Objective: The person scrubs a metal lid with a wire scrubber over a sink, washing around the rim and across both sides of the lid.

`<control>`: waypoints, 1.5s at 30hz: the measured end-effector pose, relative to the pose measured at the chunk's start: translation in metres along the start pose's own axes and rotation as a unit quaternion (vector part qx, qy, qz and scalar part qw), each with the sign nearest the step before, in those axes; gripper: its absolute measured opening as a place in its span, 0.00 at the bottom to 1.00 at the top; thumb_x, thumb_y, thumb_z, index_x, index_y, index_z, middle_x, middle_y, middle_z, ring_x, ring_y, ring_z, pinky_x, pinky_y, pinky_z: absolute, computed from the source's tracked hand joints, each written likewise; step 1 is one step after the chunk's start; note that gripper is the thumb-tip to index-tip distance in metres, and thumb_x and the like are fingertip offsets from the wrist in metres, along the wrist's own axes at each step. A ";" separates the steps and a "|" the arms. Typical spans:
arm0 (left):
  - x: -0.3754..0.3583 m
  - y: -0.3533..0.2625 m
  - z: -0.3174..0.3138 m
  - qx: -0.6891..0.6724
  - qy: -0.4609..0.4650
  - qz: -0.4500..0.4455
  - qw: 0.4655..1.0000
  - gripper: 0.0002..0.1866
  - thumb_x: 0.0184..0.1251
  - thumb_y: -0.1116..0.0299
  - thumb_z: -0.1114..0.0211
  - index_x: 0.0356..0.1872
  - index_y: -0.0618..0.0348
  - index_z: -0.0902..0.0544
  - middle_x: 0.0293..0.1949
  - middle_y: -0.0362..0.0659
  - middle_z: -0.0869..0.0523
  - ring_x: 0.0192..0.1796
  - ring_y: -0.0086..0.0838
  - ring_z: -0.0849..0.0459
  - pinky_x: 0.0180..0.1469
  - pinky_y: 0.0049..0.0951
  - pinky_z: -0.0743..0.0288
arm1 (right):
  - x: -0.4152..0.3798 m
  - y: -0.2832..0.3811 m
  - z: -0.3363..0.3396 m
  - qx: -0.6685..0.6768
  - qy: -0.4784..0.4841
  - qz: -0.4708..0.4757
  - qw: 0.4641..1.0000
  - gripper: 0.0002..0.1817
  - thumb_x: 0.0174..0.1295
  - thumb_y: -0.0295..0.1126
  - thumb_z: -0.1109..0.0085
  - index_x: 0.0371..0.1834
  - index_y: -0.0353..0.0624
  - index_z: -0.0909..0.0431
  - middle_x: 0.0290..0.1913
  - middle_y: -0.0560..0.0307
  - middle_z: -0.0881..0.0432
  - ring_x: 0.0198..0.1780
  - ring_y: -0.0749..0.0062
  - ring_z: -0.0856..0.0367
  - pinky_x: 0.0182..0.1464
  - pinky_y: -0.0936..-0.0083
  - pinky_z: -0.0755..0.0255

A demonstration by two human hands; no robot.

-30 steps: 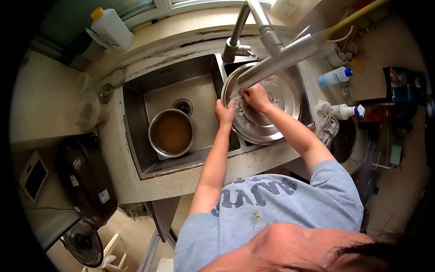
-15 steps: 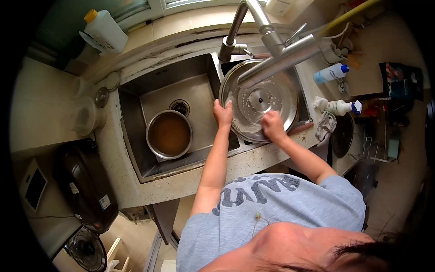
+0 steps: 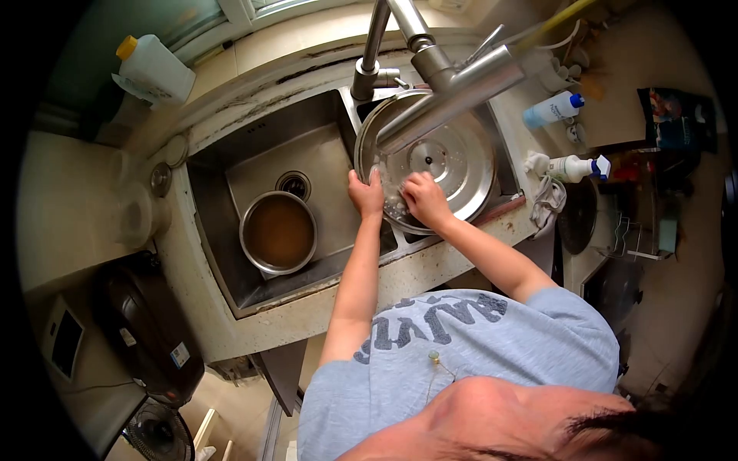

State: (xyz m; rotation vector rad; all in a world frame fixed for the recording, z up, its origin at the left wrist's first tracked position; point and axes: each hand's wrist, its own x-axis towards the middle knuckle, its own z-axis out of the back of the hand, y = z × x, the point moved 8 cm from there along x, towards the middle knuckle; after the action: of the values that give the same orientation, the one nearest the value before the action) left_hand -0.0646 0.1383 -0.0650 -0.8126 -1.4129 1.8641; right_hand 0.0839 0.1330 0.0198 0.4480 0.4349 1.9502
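A round metal pot lid (image 3: 465, 180) lies over the right basin, inner face up, with foam spots around its central screw. My left hand (image 3: 367, 192) is closed on its left rim, thumb over the edge. On the lid's lower-left part, my right hand (image 3: 425, 200) is pressed down with its fingers bunched; whatever they hold is hidden. The grey metal faucet (image 3: 453, 100) reaches across the lid's upper part and covers some of it. In the left basin stands a metal pot (image 3: 278, 233) of brownish liquid, close to the drain (image 3: 294, 184).
Right of the sink are a blue-capped bottle (image 3: 553, 110), a white spray bottle (image 3: 576, 168) and a crumpled cloth (image 3: 548, 201). A white jug with a yellow cap (image 3: 157, 71) stands on the window ledge. The stone counter edge (image 3: 307, 326) runs in front of me.
My right hand has moved left and up across the lid, closer to my left hand. My left hand keeps its hold on the rim. The whole view has shifted slightly.
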 end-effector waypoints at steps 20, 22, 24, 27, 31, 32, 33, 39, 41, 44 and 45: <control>-0.005 -0.010 0.007 0.035 -0.004 0.001 0.999 0.20 0.51 0.63 0.32 0.34 0.70 0.28 0.27 0.61 0.22 0.32 0.56 0.23 0.34 0.40 0.30 | 0.026 -0.099 0.031 -0.192 -0.098 -0.076 0.973 0.05 0.45 0.26 0.41 0.27 0.44 0.23 0.38 0.63 0.25 0.44 0.62 0.29 0.43 0.68 0.30; -0.005 -0.021 0.009 0.037 -0.030 -0.038 0.998 0.19 0.51 0.63 0.33 0.34 0.69 0.28 0.27 0.60 0.22 0.31 0.55 0.23 0.33 0.40 0.30 | 0.005 -0.090 0.036 -0.177 -0.064 -0.085 0.978 0.03 0.47 0.25 0.42 0.26 0.44 0.23 0.37 0.63 0.25 0.44 0.61 0.29 0.42 0.67 0.30; -0.002 -0.015 0.004 0.037 -0.023 -0.027 0.999 0.19 0.51 0.63 0.33 0.33 0.68 0.28 0.26 0.60 0.22 0.31 0.55 0.23 0.33 0.40 0.30 | 0.007 -0.087 0.037 -0.173 -0.093 -0.049 0.979 0.00 0.47 0.26 0.42 0.23 0.44 0.23 0.37 0.62 0.25 0.43 0.61 0.29 0.41 0.67 0.31; -0.006 -0.014 0.007 0.064 0.000 -0.009 0.998 0.19 0.51 0.62 0.33 0.33 0.68 0.28 0.26 0.60 0.22 0.31 0.56 0.24 0.32 0.41 0.30 | 0.038 -0.097 0.032 -0.177 -0.100 -0.029 0.979 0.03 0.46 0.28 0.39 0.21 0.44 0.24 0.37 0.63 0.25 0.43 0.63 0.28 0.41 0.67 0.30; -0.006 -0.027 0.011 0.056 -0.049 -0.062 0.995 0.19 0.51 0.62 0.33 0.31 0.67 0.29 0.26 0.61 0.22 0.32 0.58 0.24 0.31 0.43 0.30 | 0.011 -0.091 0.034 -0.194 -0.092 -0.075 0.974 0.03 0.46 0.29 0.39 0.21 0.44 0.23 0.37 0.63 0.25 0.43 0.62 0.28 0.41 0.67 0.30; -0.004 -0.027 0.008 0.050 -0.053 -0.060 0.996 0.19 0.51 0.62 0.33 0.31 0.67 0.29 0.26 0.61 0.22 0.32 0.58 0.24 0.31 0.43 0.30 | 0.005 -0.089 0.034 -0.206 -0.094 -0.065 0.972 0.03 0.46 0.29 0.39 0.21 0.44 0.23 0.36 0.64 0.26 0.43 0.62 0.29 0.41 0.67 0.30; -0.003 -0.022 0.006 0.064 -0.032 -0.040 0.997 0.19 0.51 0.61 0.33 0.31 0.67 0.30 0.26 0.61 0.22 0.32 0.58 0.24 0.31 0.44 0.30 | 0.012 -0.090 0.036 -0.223 -0.093 -0.073 0.968 0.03 0.46 0.29 0.38 0.21 0.45 0.23 0.36 0.64 0.26 0.43 0.63 0.29 0.41 0.67 0.30; -0.005 -0.024 0.009 0.091 -0.033 -0.045 0.994 0.18 0.52 0.61 0.33 0.31 0.66 0.29 0.25 0.60 0.22 0.31 0.57 0.23 0.31 0.44 0.31 | 0.014 -0.087 0.036 -0.224 -0.112 -0.065 0.966 0.03 0.48 0.30 0.40 0.20 0.45 0.23 0.35 0.64 0.26 0.42 0.64 0.29 0.40 0.66 0.31; -0.007 -0.029 0.009 0.052 -0.026 -0.034 0.998 0.18 0.52 0.61 0.33 0.32 0.66 0.29 0.25 0.60 0.22 0.31 0.57 0.23 0.30 0.44 0.31 | 0.012 -0.090 0.039 -0.220 -0.111 -0.057 0.967 0.04 0.48 0.30 0.41 0.20 0.44 0.24 0.35 0.63 0.26 0.42 0.63 0.29 0.39 0.66 0.31; -0.007 -0.024 0.008 0.098 -0.015 -0.029 0.995 0.19 0.52 0.60 0.33 0.32 0.66 0.29 0.25 0.59 0.21 0.31 0.57 0.23 0.30 0.44 0.31 | 0.042 -0.102 0.035 -0.202 -0.089 -0.067 0.973 0.03 0.46 0.29 0.39 0.20 0.44 0.23 0.35 0.63 0.25 0.41 0.63 0.28 0.39 0.67 0.31; -0.006 -0.018 0.006 0.097 -0.002 -0.001 0.995 0.20 0.51 0.60 0.33 0.32 0.66 0.29 0.26 0.60 0.21 0.31 0.57 0.23 0.31 0.45 0.31 | 0.041 -0.101 0.035 -0.189 -0.095 -0.065 0.975 0.03 0.46 0.29 0.39 0.21 0.44 0.22 0.34 0.62 0.25 0.40 0.62 0.28 0.40 0.68 0.30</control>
State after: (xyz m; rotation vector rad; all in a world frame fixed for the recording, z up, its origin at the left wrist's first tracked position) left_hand -0.0634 0.1332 -0.0456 -0.7111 -1.2102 1.9671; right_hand 0.1638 0.2140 0.0049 0.3449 -0.0340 1.7898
